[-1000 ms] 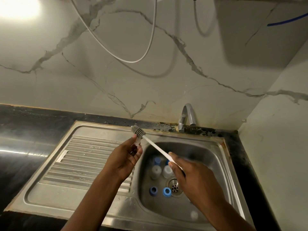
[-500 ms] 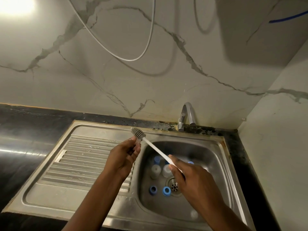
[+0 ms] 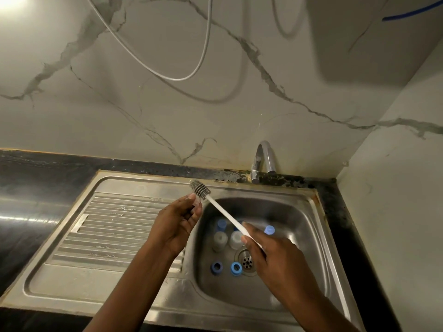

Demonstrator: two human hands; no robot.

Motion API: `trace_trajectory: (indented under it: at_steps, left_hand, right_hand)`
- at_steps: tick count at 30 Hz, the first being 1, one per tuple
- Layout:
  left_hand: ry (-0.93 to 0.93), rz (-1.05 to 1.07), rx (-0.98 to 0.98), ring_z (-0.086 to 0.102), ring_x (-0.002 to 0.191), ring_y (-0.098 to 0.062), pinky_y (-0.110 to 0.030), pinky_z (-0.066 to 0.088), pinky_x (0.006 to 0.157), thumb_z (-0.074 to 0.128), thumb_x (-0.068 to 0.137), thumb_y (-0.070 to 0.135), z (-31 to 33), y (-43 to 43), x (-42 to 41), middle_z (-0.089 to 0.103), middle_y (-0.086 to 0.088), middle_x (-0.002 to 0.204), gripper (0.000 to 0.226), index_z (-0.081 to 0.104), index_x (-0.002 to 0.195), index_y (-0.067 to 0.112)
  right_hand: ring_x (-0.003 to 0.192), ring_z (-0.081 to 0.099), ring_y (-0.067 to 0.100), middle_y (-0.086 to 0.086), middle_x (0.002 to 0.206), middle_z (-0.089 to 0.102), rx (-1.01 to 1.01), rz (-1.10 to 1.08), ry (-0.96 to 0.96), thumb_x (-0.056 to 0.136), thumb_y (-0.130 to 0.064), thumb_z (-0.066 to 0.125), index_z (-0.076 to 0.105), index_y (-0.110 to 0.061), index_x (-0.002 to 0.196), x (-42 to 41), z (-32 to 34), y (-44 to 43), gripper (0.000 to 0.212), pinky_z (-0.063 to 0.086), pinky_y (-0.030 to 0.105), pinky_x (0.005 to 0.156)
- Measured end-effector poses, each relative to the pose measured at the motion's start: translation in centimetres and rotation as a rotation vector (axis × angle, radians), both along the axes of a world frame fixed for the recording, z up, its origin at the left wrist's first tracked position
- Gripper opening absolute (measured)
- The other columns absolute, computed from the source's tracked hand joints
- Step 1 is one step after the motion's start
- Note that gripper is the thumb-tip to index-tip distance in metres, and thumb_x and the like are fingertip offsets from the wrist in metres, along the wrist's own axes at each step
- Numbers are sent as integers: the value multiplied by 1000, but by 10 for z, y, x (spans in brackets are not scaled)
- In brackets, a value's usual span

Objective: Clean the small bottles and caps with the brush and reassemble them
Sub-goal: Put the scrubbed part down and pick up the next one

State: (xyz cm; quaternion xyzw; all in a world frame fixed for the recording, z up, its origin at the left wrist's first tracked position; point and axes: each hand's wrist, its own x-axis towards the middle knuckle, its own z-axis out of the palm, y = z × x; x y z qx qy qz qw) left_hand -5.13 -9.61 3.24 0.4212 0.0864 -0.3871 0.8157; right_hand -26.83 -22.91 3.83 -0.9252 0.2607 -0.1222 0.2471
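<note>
We grip the long bottle brush with the white handle and grey ribbed head (image 3: pixel 220 209) in our right hand (image 3: pixel 271 255). Its fingers (image 3: pixel 254 234) are curled tight round the low end of the handle, almost over the round metal drain (image 3: pixel 247 261) of the stainless steel sink (image 3: pixel 299 212). From there the brush's long axis climbs away from the drain, up and to the left. The grey head ends just above the fingertips (image 3: pixel 190 197) of our left hand (image 3: pixel 178 221).

Those fingers pinch a small clear plastic bottle (image 3: pixel 197 203), mostly hidden, and we cannot tell which way its mouth faces. The head lies just past the bottle, touching or nearly so. We judge that the coming move turns on drawing the head back along that axis and lining it up with the opening.

Just behind the drain stand two more small pale bottles (image 3: pixel 219 239). To its left lie two blue ring-shaped caps (image 3: pixel 216 267).
</note>
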Motion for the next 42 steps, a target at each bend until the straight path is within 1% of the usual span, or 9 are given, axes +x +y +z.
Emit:
trace_trajectory:
  at_steps: [12,16,21,23,25,29,35,38,42]
  left_hand:
    - [28,-230,134,75,85,-24,-31,66,79,56,99,-5,-50,-21,-33,76,-16,94,21,68,116,0]
    - [-27,-324,231,75,106,-31,-33,65,84,58,96,-11,-83,-27,-41,76,-20,116,35,68,127,1]
    - [-239,-455,457,72,110,-41,-47,60,97,63,93,-12,-119,-37,-52,77,-24,108,22,76,106,0]
    - [-376,-536,544,73,108,-40,-52,58,100,69,92,-8,-129,-42,-55,79,-19,99,16,78,101,2]
    - [-540,-643,642,76,100,-31,-48,60,96,77,89,0,-141,-49,-59,80,-9,92,10,79,96,7]
    - [-882,-892,854,74,83,-13,-33,59,79,91,79,19,-173,-67,-62,78,6,83,13,79,83,24]
    - [-1098,-1134,1003,62,85,-4,-15,46,71,87,83,17,-213,-88,-65,67,10,97,21,72,93,29]
    - [-1091,-1276,1083,64,97,-12,-30,55,90,84,83,16,-229,-96,-70,65,5,108,23,71,98,28]
    - [-1219,-1433,1109,58,99,-11,-21,42,79,76,87,8,-248,-104,-79,60,3,114,23,68,102,24]
  right_hand:
    - [68,68,6,-8,73,70,84,-117,86,103,-61,36,51,-48,145,-33,-19,-39,46,58,30,69]
    - [62,60,6,-12,64,60,108,-181,61,103,-57,44,54,-51,142,-56,-25,-43,40,52,27,63]
    - [68,60,-13,-42,65,56,161,-228,64,105,-53,49,54,-50,143,-79,-29,-45,39,40,9,58]
    - [70,63,-8,-35,63,58,159,-235,71,105,-52,50,55,-51,142,-85,-32,-46,38,45,11,61]
    - [71,66,1,-30,65,60,168,-248,95,104,-53,49,55,-49,143,-90,-38,-48,39,56,23,69]
    - [62,60,-2,-52,67,51,181,-272,127,105,-51,51,57,-45,142,-99,-49,-50,38,55,22,68]
    - [72,69,7,-13,79,71,188,-320,118,104,-61,46,50,-46,147,-112,-64,-58,47,61,33,72]
    - [65,66,6,-12,75,69,196,-337,120,104,-61,45,49,-47,148,-119,-66,-61,46,61,33,68]
    - [66,66,2,-14,74,68,232,-357,136,104,-59,48,55,-43,146,-126,-69,-66,46,59,22,67]
